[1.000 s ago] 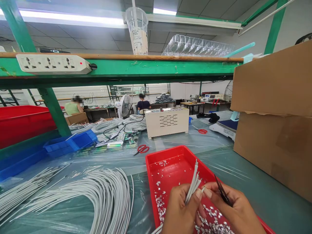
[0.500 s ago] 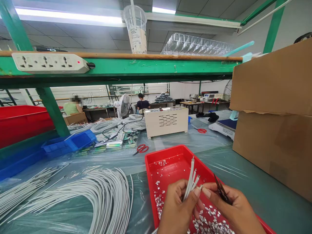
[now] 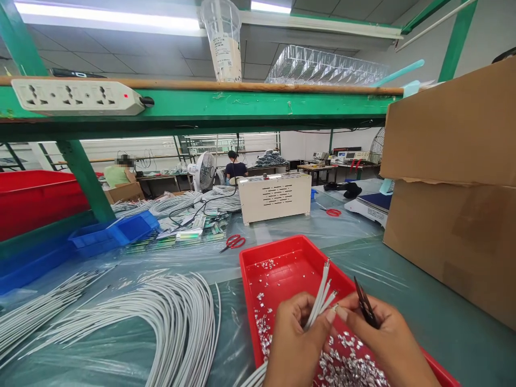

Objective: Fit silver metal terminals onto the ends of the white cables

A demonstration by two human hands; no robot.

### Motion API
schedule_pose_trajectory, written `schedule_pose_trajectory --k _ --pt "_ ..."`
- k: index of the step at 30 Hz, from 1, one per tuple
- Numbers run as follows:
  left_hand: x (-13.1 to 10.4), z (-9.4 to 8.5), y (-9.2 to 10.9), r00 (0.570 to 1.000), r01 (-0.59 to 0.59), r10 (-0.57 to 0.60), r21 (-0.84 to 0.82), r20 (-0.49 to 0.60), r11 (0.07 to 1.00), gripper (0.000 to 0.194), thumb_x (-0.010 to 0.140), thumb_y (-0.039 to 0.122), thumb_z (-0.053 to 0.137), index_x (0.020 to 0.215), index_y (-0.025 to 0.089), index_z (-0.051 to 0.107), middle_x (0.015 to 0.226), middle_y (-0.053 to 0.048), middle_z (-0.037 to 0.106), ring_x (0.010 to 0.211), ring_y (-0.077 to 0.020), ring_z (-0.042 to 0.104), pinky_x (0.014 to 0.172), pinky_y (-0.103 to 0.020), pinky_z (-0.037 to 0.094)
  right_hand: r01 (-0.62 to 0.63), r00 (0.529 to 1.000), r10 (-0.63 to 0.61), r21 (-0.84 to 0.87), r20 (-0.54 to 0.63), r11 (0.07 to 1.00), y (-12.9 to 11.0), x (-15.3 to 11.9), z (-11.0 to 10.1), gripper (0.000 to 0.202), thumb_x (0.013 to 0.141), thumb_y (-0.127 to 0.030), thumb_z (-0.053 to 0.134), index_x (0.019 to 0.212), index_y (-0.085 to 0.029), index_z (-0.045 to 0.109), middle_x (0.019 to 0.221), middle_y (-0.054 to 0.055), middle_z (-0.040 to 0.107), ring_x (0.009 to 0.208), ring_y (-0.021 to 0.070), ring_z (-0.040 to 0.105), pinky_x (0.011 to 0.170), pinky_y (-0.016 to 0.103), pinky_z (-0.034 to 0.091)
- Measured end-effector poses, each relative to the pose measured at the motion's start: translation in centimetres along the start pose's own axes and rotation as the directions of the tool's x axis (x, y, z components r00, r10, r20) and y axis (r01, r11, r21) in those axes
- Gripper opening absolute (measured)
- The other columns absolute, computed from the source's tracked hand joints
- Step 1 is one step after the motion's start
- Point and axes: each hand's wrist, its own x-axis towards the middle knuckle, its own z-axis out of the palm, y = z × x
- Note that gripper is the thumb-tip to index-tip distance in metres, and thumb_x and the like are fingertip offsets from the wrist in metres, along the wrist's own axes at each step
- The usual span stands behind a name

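My left hand point(image 3: 296, 336) is closed around a small bunch of white cables point(image 3: 320, 301), whose stripped ends point up and to the right. Tucked in my right hand point(image 3: 389, 338) is a pair of dark tweezers point(image 3: 366, 306), tips upward. The thumb and forefinger of that hand pinch at the end of one cable, right against my left thumb; what lies between those fingertips is too small to make out. Both hands are over a red tray point(image 3: 249, 301), where many small shiny metal pieces point(image 3: 346, 368) are scattered, thickest near the front.
A thick bundle of white cables point(image 3: 177, 317) curves across the bench at left. Red-handled scissors point(image 3: 235, 242) lie behind the tray, before a cream metal box point(image 3: 278, 199). Cardboard boxes point(image 3: 451, 236) stand at right. A green shelf point(image 3: 262, 102) crosses overhead. Two people sit farther back.
The cables in my left hand have tipped slightly to the right and fanned a little differently. My fingertips stay together at the cable end. The whole view has shifted slightly.
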Motion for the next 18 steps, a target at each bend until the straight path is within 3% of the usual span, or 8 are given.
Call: schedule_pose_trajectory --k 10,18 --pt "0.2 -0.1 -0.9 0.999 -0.016 0.011 -0.102 -0.049 0.995 0.018 0.06 0.024 0.067 0.063 0.012 0.054 0.057 0.0 0.055 0.05 -0.009 0.045 0.047 -0.019 0.037 0.011 1.0 -0.011 0.035 -0.008 0.999 0.1 -0.1 0.2 0.012 0.058 -0.028 0.065 0.055 -0.018 0.058 0.047 -0.007 0.049 0.047 0.0088 0.039 0.046 0.017 0.032" --pt "0.0 -0.6 -0.5 0.995 0.03 -0.021 -0.083 0.102 0.996 0.029 0.068 0.038 0.061 0.07 0.009 0.056 0.052 -0.001 0.056 0.04 -0.0075 0.045 0.041 -0.018 0.033 -0.021 0.996 0.012 0.1 0.086 0.995 1.4 0.4 -0.1 0.016 0.062 -0.032 0.064 0.058 -0.018 0.058 0.049 -0.004 0.053 0.047 0.0116 0.045 0.048 0.02 0.035"
